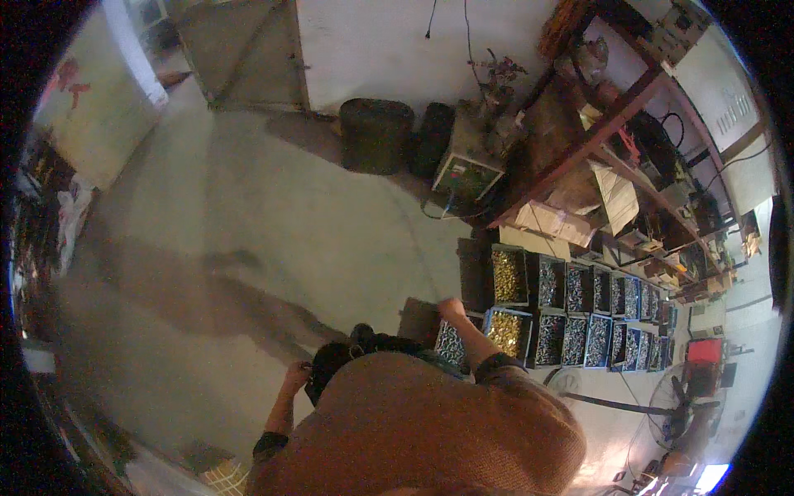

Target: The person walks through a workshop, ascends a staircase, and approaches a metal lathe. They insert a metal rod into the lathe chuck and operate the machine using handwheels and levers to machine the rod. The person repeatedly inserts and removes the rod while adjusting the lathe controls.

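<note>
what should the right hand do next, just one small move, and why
Probably firm up a hold on the bin's rim: the right hand is already at the far edge of this bin of silvery pieces, though the picture is too blurred to show whether its fingers grip.

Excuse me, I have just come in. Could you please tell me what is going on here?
A person in a brown sweater is working beside two rows of bins filled with small parts. The right hand is at the edge of the end bin, which holds silvery parts; next to it are gold-coloured parts. The left hand is down beside something black. I cannot tell whether either hand is gripping anything.
</note>
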A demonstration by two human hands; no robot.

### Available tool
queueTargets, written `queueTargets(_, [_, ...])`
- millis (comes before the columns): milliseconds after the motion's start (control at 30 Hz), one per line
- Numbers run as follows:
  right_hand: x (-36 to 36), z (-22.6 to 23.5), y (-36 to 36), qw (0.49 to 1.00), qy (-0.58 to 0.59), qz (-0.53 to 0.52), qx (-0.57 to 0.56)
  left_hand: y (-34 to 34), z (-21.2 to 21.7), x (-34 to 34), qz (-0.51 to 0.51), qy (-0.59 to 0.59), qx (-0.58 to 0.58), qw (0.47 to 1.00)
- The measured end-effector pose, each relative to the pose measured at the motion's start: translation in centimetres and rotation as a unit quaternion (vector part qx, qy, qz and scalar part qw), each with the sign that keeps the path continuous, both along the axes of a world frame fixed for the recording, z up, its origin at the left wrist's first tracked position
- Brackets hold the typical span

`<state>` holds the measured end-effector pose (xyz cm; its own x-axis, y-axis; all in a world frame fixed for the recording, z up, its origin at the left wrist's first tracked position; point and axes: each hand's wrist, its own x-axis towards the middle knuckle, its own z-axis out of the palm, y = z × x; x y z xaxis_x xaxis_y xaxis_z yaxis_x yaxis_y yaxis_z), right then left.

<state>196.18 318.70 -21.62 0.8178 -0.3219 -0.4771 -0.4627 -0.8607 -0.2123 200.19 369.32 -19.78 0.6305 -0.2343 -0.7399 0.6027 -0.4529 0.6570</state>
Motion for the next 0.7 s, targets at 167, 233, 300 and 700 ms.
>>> queueTargets(167, [16.7,5.9,-1.0,0.975,-0.16,0.138,-0.062,0.5,-2.4,9.8,0.07,0.051,0.006,0.996])
queueTargets(233, [20.8,2.2,-5.2,0.974,-0.214,0.052,-0.049,-0.6,-4.2,16.6,-0.005,0.078,0.059,0.995])
queueTargets(300, [26.4,7.6,-1.7,0.97,-0.228,-0.032,0.073,2.0,-7.8,19.6,-0.03,0.099,0.125,0.987])
queueTargets(700, [45.0,21.4,-8.6,0.924,-0.29,-0.23,0.094,-6.2,-8.3,56.4,-0.144,-0.071,0.036,0.986])
